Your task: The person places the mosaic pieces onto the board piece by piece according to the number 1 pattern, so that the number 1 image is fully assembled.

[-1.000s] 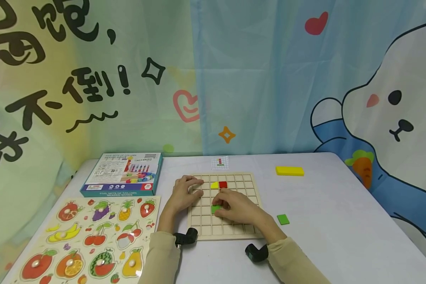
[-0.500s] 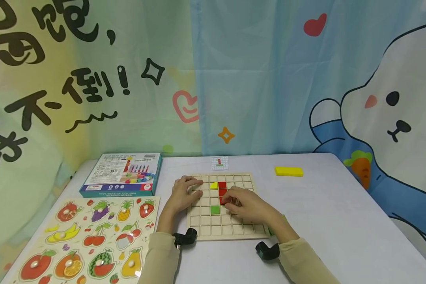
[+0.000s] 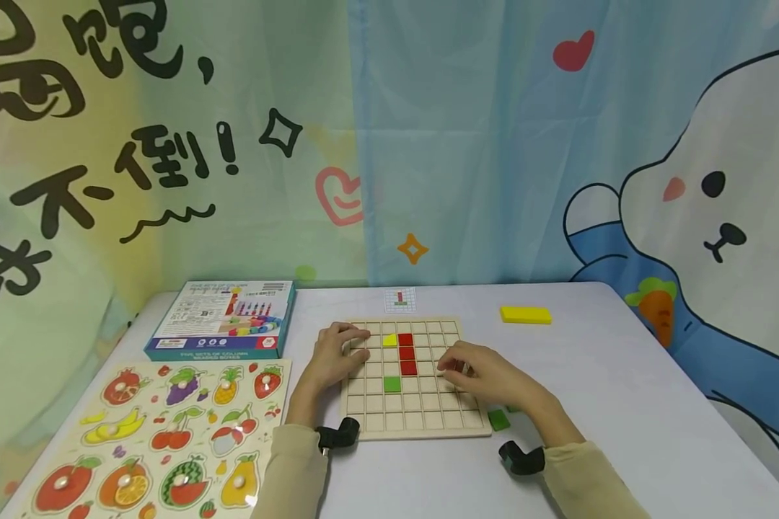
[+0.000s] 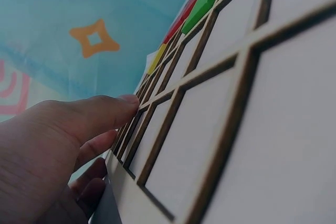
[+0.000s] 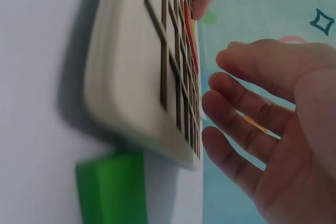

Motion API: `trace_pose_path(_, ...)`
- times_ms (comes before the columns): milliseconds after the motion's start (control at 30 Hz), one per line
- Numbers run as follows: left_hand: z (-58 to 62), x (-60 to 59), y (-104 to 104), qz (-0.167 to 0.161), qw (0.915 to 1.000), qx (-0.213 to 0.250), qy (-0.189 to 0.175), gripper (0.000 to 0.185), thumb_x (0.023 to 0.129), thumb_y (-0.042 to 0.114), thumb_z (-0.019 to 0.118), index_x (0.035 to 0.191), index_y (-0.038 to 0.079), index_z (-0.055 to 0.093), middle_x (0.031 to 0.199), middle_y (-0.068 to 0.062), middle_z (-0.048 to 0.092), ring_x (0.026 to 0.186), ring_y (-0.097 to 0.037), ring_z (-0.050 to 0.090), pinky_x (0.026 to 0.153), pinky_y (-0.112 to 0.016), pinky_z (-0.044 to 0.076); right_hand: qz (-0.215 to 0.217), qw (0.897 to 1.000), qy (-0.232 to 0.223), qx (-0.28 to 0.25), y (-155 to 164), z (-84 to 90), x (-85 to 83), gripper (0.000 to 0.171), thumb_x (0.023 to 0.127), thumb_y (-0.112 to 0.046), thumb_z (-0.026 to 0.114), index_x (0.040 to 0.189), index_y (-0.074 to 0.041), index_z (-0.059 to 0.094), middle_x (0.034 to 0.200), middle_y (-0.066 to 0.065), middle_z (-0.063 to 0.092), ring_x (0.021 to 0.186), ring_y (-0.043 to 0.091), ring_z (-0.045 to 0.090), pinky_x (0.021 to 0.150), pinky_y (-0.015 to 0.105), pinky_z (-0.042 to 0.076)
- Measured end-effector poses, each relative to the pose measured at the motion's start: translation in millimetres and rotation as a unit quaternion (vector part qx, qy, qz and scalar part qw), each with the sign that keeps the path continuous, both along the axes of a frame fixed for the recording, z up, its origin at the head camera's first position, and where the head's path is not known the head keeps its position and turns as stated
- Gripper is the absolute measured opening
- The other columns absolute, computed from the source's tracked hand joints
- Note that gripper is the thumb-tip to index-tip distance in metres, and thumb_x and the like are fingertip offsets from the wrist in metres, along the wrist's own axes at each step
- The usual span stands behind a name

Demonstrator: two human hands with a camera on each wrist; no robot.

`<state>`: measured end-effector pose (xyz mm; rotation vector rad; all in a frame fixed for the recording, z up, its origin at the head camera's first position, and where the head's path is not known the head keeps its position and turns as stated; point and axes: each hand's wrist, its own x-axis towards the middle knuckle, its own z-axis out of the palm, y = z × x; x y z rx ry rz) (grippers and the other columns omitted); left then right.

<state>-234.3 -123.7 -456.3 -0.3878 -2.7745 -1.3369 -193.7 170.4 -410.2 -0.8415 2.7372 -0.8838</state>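
Observation:
In the head view my left hand (image 3: 331, 362) rests at the left edge of a wooden grid board (image 3: 370, 427). Its thumb (image 4: 118, 109) lies over the frame's side in the left wrist view. My right hand (image 3: 490, 373) hovers by the board's right side, fingers loosely bent and holding nothing. In the grid, a red strip (image 3: 407, 354) three cells tall stands beside a yellow square (image 3: 389, 340) at its top. A green square (image 3: 392, 384) sits lower left of the red. Beyond the board's lower right corner lies a loose green piece (image 3: 498, 419), with another green bit half hidden behind my right arm.
A small printed pattern card (image 3: 399, 299) lies behind the board. Farther right is a yellow bar (image 3: 526, 315). To the left, a game box (image 3: 223, 321) stands behind a fruit puzzle board (image 3: 162, 432). A printed curtain (image 3: 441, 144) hangs along the table's back edge.
My right hand has moved from the green square across the red strip to the board's right side, uncovering both. The left hand has stayed in place.

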Motion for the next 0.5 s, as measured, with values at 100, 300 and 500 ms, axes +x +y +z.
trace_pose_path(100,-0.6,0.4,0,-0.001,1.0000,0.000,0.003,0.034,0.084,0.019,0.068,0.118,0.013,0.067,0.129,-0.012,0.051,0.125,-0.035,0.036,0.102,-0.056,0.031,-0.004,1.000,-0.003,0.005,7,-0.1,1.6,0.016,0.093,-0.023,0.059,0.106,-0.015,0.063,0.094,-0.011,0.058,0.085,0.006,0.053,0.075,0.022,0.049)
trace_pose_path(300,-1.3,0.0,0,0.000,1.0000,-0.003,0.009,0.033,0.084,0.020,0.069,0.117,0.014,0.067,0.127,-0.011,0.052,0.124,-0.034,0.037,0.102,-0.055,0.031,-0.001,1.000,-0.005,0.001,26,-1.7,3.9,0.015,0.093,-0.022,0.059,0.106,-0.014,0.063,0.094,-0.009,0.058,0.086,0.006,0.054,0.074,0.021,0.048)
trace_pose_path(500,0.1,0.1,0,0.002,1.0000,-0.002,0.004,0.034,0.084,0.020,0.069,0.118,0.015,0.067,0.128,-0.010,0.051,0.125,-0.033,0.037,0.102,-0.054,0.032,0.005,1.000,-0.003,-0.003,44,-0.4,7.7,0.016,0.094,-0.024,0.058,0.105,-0.013,0.063,0.095,-0.008,0.059,0.086,0.004,0.053,0.074,0.022,0.048)
